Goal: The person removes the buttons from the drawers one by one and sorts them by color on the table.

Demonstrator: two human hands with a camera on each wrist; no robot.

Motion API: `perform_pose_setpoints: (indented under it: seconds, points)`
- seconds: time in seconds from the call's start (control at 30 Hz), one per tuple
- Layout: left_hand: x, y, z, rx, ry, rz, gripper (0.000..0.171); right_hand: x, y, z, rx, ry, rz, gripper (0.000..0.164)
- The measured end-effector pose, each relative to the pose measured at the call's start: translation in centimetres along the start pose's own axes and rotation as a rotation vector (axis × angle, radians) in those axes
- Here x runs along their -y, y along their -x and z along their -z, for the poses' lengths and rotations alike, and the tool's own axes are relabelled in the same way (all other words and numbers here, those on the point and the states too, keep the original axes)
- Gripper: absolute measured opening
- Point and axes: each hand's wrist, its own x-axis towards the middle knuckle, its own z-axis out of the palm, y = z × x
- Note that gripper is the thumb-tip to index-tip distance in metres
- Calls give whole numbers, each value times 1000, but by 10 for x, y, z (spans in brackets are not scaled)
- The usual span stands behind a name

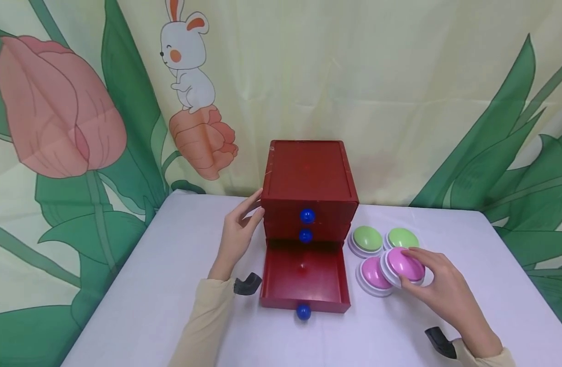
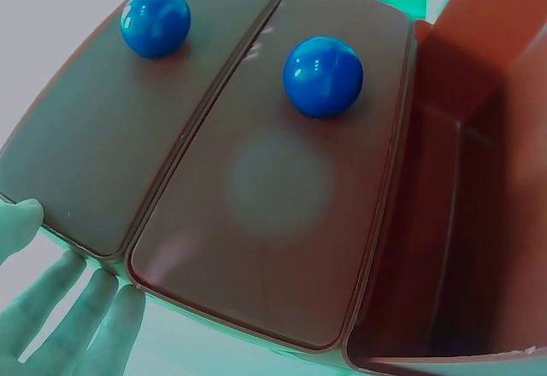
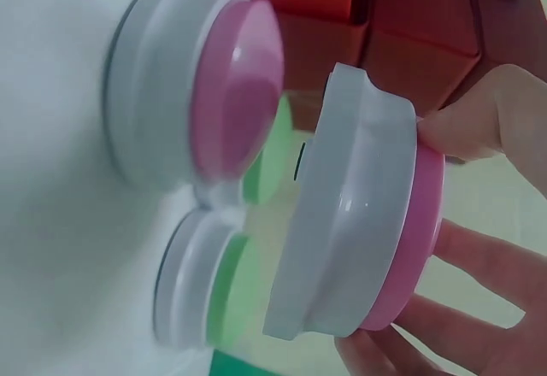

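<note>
My right hand grips a pink push button with a white round base. The right wrist view shows it tilted and lifted off the table, thumb and fingers around its rim. Just left of it another pink push button rests on the table, with two green push buttons behind. My left hand touches the left side of a dark red drawer cabinet, fingers fairly straight. The cabinet's bottom drawer is pulled out and bare inside; the upper two are closed.
Blue round knobs stick out from the drawer fronts. The pulled-out drawer reaches toward the front of the white table. A printed curtain hangs right behind the cabinet and along the sides.
</note>
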Motion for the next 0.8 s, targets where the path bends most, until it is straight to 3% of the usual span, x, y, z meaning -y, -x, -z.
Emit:
perform_pose_setpoints:
  seconds: [0.3,0.57,0.8]
  points:
    - [0,0,-2,-1,7,0,48,-22,7,2,35,26,-68,60]
    - [0,1,-2,-9,38,-5,47,-35,10,0,126,38,-144,65]
    - [0,1,-3,-6,18,-6,48,-47,12,0,149,32,-141,61]
